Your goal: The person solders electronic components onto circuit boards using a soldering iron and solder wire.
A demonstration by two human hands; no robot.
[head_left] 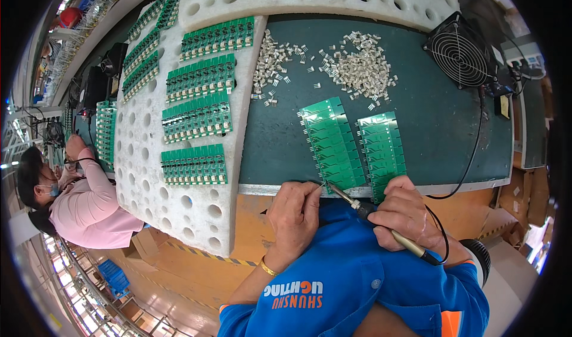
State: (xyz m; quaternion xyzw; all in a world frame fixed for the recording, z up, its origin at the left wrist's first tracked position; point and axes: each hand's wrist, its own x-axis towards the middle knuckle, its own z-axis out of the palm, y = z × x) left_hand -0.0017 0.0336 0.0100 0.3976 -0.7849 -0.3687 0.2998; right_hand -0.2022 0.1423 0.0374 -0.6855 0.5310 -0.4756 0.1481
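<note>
The circuit board panel, green with pins along its left edge, lies on the green-topped workbench, its near end just beyond the fingertips of the left hand. That hand's thumb and forefinger are drawn together; whether they pinch anything, I cannot tell. The fingers of the right hand are clamped around a soldering iron, its tip by the panel's near corner, close to the left fingertips; contact is too small to make out. Just beyond the right fingers lies a second green panel. Left of the left fingers, a perforated white foam sheet bears rows of populated circuit boards. Farther beyond both hands is a heap of small white connectors. Well beyond the right fingers, to their right, stands a black fan. Far left of the left fingers is a co-worker in pink.
</note>
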